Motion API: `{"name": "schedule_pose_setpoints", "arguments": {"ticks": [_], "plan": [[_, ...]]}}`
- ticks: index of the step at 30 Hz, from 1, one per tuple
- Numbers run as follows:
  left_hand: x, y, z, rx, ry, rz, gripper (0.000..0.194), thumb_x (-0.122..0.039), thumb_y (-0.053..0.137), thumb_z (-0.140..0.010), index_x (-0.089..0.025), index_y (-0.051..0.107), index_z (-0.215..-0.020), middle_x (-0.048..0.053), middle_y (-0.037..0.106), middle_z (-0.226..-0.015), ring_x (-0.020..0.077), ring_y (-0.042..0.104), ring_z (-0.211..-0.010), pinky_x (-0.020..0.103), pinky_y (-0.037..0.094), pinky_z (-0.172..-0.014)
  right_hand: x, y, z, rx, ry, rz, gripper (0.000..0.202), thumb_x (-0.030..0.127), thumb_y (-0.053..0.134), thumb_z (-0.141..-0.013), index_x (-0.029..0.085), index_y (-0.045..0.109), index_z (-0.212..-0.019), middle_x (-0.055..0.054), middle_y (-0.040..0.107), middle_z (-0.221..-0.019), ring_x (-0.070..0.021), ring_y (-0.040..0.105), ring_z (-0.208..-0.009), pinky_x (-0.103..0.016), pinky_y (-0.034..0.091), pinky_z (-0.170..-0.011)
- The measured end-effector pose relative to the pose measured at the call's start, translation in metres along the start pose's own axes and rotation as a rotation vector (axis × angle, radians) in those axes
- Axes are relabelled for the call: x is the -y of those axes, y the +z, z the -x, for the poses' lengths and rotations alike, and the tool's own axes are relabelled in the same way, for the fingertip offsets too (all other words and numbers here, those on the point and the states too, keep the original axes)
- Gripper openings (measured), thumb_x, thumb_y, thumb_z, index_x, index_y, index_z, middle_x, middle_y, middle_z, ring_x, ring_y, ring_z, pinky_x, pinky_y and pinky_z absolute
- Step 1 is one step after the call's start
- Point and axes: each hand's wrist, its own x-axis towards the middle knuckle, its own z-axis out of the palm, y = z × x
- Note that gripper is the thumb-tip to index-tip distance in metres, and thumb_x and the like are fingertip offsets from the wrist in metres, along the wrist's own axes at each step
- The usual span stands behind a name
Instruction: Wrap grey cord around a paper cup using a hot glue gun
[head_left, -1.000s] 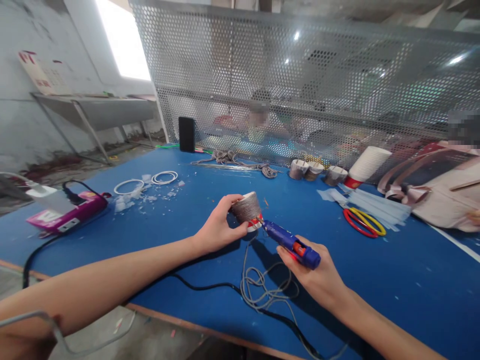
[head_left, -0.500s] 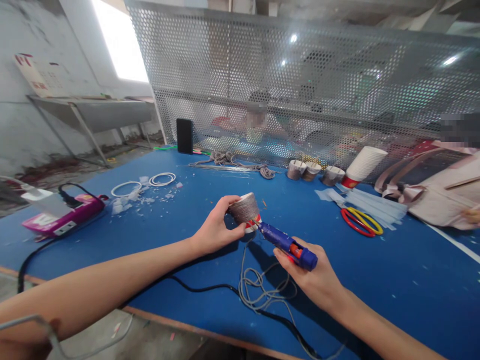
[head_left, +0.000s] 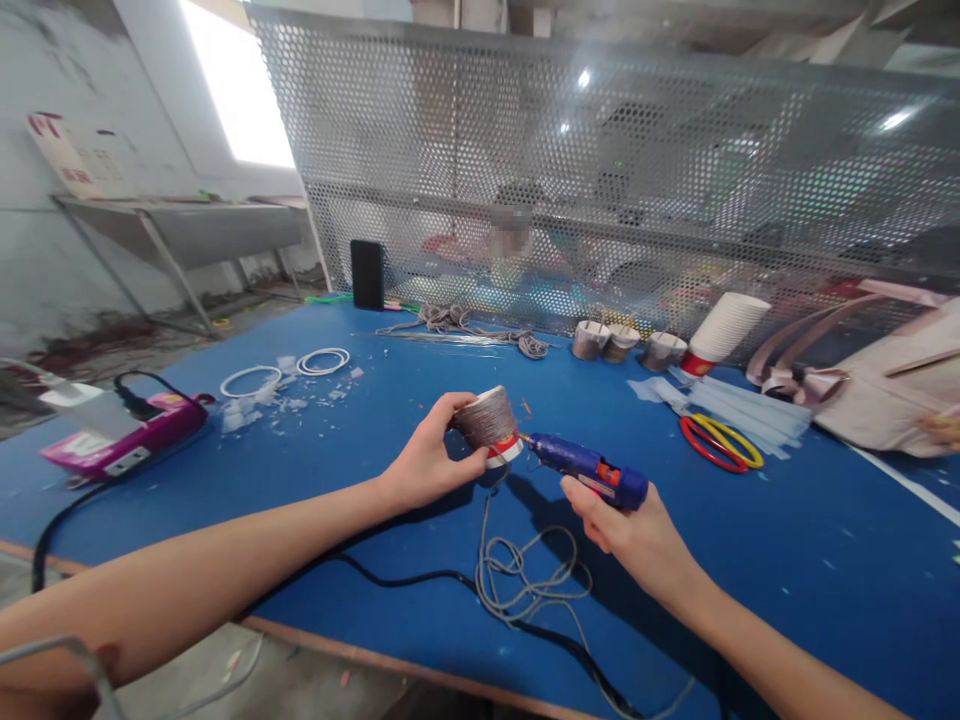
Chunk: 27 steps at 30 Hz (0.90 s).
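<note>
My left hand grips a paper cup that lies tilted just over the blue table. Grey cord is wound round most of the cup, leaving a red and white band bare near one end. In my right hand is a blue hot glue gun, its nozzle pointing left, close to the red band. Whether the tip touches the cup is hard to tell. Loose grey cord trails from the cup and lies in loops on the table below.
Scissors with red and yellow handles lie by clear glue sticks. Behind them stand stacked paper cups and several cord-wrapped cups. A purple power strip sits left, and a black cable crosses the front. A perforated metal screen closes the back.
My right hand has drawn the glue gun slightly right and up, its nozzle moving away from the cord toward the red band's edge. My left hand keeps the cup nearly still.
</note>
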Motion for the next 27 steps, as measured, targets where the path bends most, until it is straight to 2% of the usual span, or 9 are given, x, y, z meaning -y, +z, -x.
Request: {"name": "schedule_pose_setpoints", "arguments": {"ticks": [7,13,17,23,27], "plan": [[-0.005,-0.002,-0.001,0.041,-0.031,0.002,0.04,-0.023,0.062,-0.073,-0.019,0.047,-0.109,0.005,0.059,-0.1,0.0183,0.059,-0.093,0.034,0.05,-0.083,0.003,0.005,0.004,0.022,-0.051,-0.01,0.036,0.045,0.059,-0.08,0.021,0.043,-0.059,0.009,0.03,-0.046,-0.0057,0.025,-0.04,-0.021,0.02,-0.034],[-0.004,-0.003,-0.002,0.033,-0.029,0.011,0.04,-0.023,0.062,-0.072,-0.02,0.047,-0.109,0.004,0.06,-0.099,0.0174,0.059,-0.09,0.034,0.05,-0.084,0.0,0.0,0.0,0.014,0.024,-0.028,0.041,0.05,0.057,-0.081,0.02,0.042,-0.058,0.007,0.033,-0.046,-0.0069,0.033,-0.041,-0.021,0.025,-0.037],[-0.004,-0.003,-0.002,0.037,-0.014,0.028,0.038,-0.023,0.061,-0.073,-0.019,0.047,-0.109,0.005,0.06,-0.099,0.0172,0.059,-0.089,0.034,0.049,-0.083,-0.001,-0.002,-0.002,0.017,0.054,-0.032,0.041,0.051,0.056,-0.081,0.02,0.042,-0.058,0.008,0.034,-0.045,-0.0067,0.032,-0.039,-0.021,0.024,-0.038],[-0.005,-0.002,-0.002,0.044,-0.031,0.002,0.038,-0.022,0.061,-0.072,-0.019,0.047,-0.108,0.003,0.059,-0.096,0.0167,0.058,-0.088,0.032,0.05,-0.081,0.004,0.005,0.003,0.009,-0.074,0.012,0.039,0.044,0.058,-0.081,0.022,0.039,-0.056,0.008,0.031,-0.046,-0.0067,0.027,-0.04,-0.022,0.024,-0.037],[-0.005,-0.001,-0.002,0.042,-0.034,-0.012,0.039,-0.024,0.063,-0.072,-0.019,0.047,-0.107,0.003,0.059,-0.094,0.0176,0.058,-0.088,0.033,0.05,-0.08,0.007,0.01,0.005,0.007,-0.141,0.077,0.034,0.04,0.058,-0.08,0.021,0.043,-0.057,0.006,0.035,-0.051,-0.0081,0.031,-0.046,-0.022,0.027,-0.04]]}}
